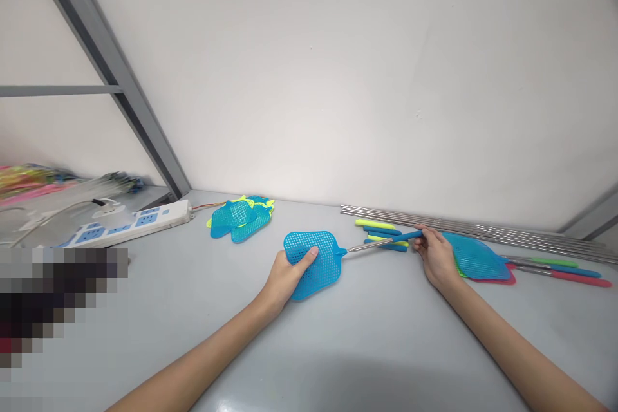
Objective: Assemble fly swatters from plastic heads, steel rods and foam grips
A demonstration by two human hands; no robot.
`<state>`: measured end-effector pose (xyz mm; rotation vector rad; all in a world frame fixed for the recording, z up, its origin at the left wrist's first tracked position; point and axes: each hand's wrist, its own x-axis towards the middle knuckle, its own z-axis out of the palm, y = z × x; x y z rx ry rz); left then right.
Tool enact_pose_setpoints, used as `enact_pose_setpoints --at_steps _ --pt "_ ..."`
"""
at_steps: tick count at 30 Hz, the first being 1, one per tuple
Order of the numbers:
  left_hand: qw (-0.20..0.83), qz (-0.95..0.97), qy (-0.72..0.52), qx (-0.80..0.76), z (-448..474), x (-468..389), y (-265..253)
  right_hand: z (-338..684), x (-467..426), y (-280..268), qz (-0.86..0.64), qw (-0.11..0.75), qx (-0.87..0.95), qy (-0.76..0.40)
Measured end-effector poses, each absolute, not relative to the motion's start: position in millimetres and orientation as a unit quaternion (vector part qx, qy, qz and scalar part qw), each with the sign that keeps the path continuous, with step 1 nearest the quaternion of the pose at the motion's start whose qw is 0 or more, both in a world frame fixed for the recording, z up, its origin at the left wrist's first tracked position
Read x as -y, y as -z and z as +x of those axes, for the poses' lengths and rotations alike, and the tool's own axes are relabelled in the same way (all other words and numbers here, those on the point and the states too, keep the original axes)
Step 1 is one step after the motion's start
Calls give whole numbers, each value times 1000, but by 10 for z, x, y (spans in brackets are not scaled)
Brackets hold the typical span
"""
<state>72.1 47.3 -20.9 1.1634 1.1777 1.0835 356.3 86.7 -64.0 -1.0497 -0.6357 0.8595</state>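
Observation:
A blue fly swatter with a perforated head, a thin metal rod and a blue grip is held across both hands above the table. My left hand is closed on the head, its thumb on top and the other fingers hidden beneath. At the end of the blue grip, the fingers of my right hand pinch it. Right behind that hand lies a stack of finished-looking swatters with blue, green and red parts. Loose yellow and blue grips rest between my hands, farther back.
Loose swatter heads in blue and yellow are piled at the back left. Metal rods lie along the wall. A white power strip with cables stands left, near a grey metal frame. A pixelated patch hides the lower left.

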Motion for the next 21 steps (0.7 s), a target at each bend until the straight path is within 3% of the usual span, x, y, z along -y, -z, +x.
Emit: enact_pose_setpoints --at_steps 21 --pt "552 495 -450 -497 728 -462 213 3524 -843 603 -486 722 306 -385"
